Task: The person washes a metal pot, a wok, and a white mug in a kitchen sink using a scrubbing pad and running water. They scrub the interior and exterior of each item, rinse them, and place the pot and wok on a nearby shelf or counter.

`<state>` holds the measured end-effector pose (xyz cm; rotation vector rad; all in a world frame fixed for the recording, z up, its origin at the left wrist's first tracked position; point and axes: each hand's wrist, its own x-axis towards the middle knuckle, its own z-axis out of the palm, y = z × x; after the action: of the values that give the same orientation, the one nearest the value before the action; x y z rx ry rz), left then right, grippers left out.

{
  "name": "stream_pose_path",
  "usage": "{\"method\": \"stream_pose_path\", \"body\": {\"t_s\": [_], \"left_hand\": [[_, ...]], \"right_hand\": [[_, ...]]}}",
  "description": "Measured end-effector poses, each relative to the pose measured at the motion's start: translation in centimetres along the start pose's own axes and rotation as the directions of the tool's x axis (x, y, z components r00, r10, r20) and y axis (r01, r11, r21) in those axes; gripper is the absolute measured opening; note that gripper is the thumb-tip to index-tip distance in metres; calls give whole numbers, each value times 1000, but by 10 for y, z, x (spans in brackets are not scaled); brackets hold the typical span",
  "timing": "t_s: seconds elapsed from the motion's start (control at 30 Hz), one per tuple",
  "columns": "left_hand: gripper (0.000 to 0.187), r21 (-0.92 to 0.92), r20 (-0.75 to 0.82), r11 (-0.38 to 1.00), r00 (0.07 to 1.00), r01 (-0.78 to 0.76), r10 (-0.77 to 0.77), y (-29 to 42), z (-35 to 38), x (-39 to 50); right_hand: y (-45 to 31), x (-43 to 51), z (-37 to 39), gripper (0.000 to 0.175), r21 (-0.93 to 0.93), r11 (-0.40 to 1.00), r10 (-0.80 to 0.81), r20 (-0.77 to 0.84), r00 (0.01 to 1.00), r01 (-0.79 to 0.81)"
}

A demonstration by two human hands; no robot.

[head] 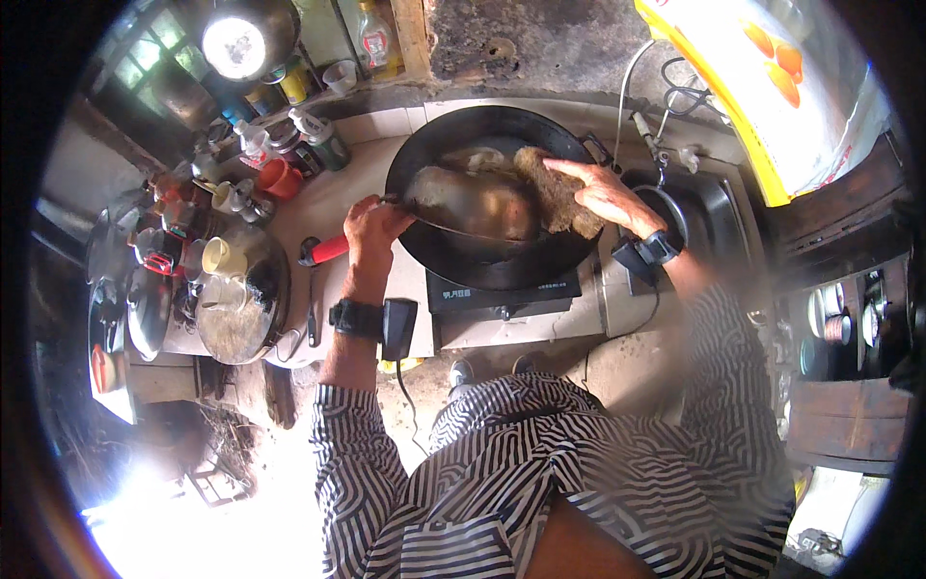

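Observation:
A large black wok (499, 271) rests on a black cooker (504, 297). In it lies a round metal lid or pan (470, 206), shiny and tilted, with its near rim raised. My left hand (376, 221) grips the left edge of this metal piece at the wok's left rim. A brown, fibrous scrubbing pad (553, 192) is at the right side of the wok, beside the metal piece. My right hand (608, 194) lies over the pad's right part, fingers extended, pressing or holding it. Some pale matter or water shows behind the metal piece, too blurred to name.
Left of the wok are a red-handled utensil (329, 250), a red plastic cup (280, 179) and a round chopping board (231, 329) bearing cups. Bottles stand behind. A sink (712, 217) with a tap is at the right, below a hanging white-and-yellow bag (796, 108).

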<state>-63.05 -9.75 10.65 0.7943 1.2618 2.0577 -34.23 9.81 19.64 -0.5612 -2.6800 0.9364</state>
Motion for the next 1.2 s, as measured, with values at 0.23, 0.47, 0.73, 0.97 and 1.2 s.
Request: {"method": "stream_pose_path", "body": {"t_s": [0.23,0.47,0.73,0.97,1.2], "left_hand": [[16,147,88,961,965,234,-249,7,-5,53],[7,-95,246,814,806,572,-538,21,5,57],[7,227,376,974,920,22,-109,53,57,45],[31,542,534,705,835,-458,132,47,104,40],[17,502,559,798,829,-334,-4,47,137,27]], "right_hand": [[12,-19,2,66,144,986,71,91,993,-83],[24,-39,-1,66,311,946,128,-83,988,-97],[-23,-31,-18,60,123,989,-28,-402,915,84],[-93,-19,29,50,-368,921,-303,-469,829,128],[-65,12,31,48,-469,865,-425,-499,755,177]]}}
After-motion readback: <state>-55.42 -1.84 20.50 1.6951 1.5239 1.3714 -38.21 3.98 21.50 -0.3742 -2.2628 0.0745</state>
